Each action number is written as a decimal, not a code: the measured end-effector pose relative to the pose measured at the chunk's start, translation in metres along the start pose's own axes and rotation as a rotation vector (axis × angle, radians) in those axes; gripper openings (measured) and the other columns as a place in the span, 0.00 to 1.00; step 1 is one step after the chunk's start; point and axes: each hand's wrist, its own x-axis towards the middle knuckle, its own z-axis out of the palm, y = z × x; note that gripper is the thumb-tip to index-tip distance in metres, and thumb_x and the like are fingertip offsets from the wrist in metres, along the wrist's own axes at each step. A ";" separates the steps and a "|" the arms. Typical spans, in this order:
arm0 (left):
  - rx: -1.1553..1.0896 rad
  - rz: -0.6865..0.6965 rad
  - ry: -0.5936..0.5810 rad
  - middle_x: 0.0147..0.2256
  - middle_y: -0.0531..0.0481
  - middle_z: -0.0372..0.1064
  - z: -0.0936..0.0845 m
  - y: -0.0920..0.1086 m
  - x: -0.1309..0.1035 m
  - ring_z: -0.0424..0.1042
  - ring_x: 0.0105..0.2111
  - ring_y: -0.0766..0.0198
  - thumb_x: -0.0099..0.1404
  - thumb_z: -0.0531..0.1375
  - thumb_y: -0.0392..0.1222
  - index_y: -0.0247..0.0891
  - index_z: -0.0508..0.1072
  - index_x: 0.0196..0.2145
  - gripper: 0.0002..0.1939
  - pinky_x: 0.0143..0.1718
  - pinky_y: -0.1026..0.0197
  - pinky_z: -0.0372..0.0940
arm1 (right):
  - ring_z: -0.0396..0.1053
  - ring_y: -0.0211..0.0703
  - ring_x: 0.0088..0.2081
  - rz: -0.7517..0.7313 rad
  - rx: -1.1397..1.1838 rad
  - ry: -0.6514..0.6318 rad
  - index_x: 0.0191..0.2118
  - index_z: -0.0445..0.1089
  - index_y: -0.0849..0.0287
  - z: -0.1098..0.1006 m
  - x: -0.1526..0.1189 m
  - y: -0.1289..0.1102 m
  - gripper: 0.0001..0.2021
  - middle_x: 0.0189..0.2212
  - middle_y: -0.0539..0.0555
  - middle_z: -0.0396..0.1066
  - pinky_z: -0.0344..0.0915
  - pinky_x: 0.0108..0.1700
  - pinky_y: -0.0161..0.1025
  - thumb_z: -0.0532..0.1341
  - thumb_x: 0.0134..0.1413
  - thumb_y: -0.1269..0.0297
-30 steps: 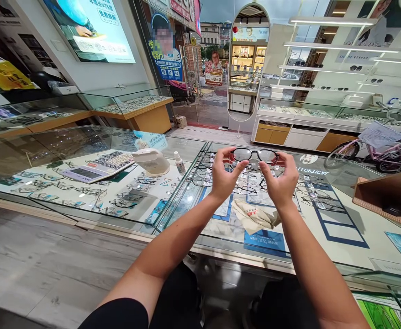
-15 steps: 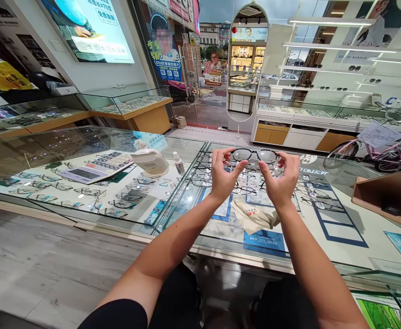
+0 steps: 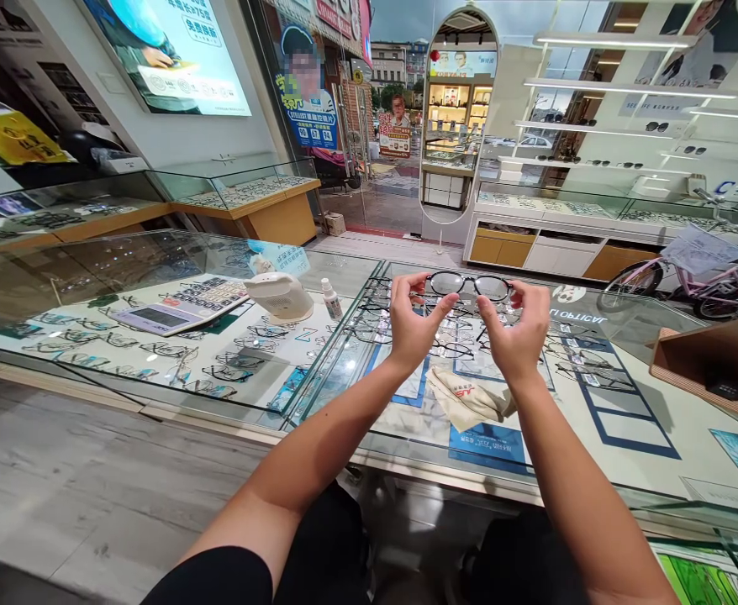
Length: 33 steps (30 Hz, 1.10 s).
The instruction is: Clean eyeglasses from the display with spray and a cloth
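A pair of eyeglasses (image 3: 468, 286) with dark, rounded rims is held up above the glass counter, lenses side by side. My left hand (image 3: 414, 323) grips its left side, fingers closed behind the frame and thumb pointing inward below the lens. On the other side my right hand (image 3: 520, 328) grips the right end in the same way. The temples are mostly hidden by my fingers. Below the hands, a crumpled beige cleaning cloth (image 3: 466, 398) with red lettering lies on the glass countertop (image 3: 400, 420).
Left of my hands on the counter stand a small spray bottle (image 3: 330, 299), a white rounded device (image 3: 279, 297) and a large calculator (image 3: 183, 304). Rows of eyeglasses lie under the glass. A wooden box (image 3: 715, 370) sits at the right. An oval mirror (image 3: 459, 113) stands beyond.
The view has shifted very slightly. Both hands keep the eyeglasses in almost the same place, with no visible change of grip.
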 end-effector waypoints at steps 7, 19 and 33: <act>0.094 0.104 0.051 0.48 0.44 0.71 -0.003 0.004 0.001 0.71 0.45 0.59 0.64 0.73 0.60 0.41 0.74 0.54 0.29 0.45 0.56 0.68 | 0.69 0.53 0.44 0.036 -0.012 -0.068 0.50 0.74 0.57 0.003 -0.002 0.003 0.29 0.41 0.56 0.73 0.64 0.52 0.52 0.64 0.63 0.34; 0.107 0.111 0.039 0.50 0.42 0.71 -0.003 0.006 0.001 0.72 0.47 0.57 0.65 0.72 0.60 0.42 0.74 0.55 0.29 0.46 0.55 0.69 | 0.69 0.53 0.43 0.024 -0.028 -0.077 0.50 0.74 0.57 0.004 -0.002 0.002 0.29 0.42 0.57 0.74 0.63 0.52 0.52 0.63 0.63 0.33; 0.053 0.003 -0.042 0.51 0.43 0.69 0.000 0.002 0.000 0.72 0.49 0.58 0.66 0.71 0.59 0.42 0.74 0.56 0.28 0.49 0.56 0.72 | 0.67 0.51 0.41 -0.004 -0.033 -0.003 0.49 0.72 0.57 0.002 -0.002 -0.002 0.29 0.41 0.56 0.70 0.64 0.50 0.52 0.64 0.61 0.34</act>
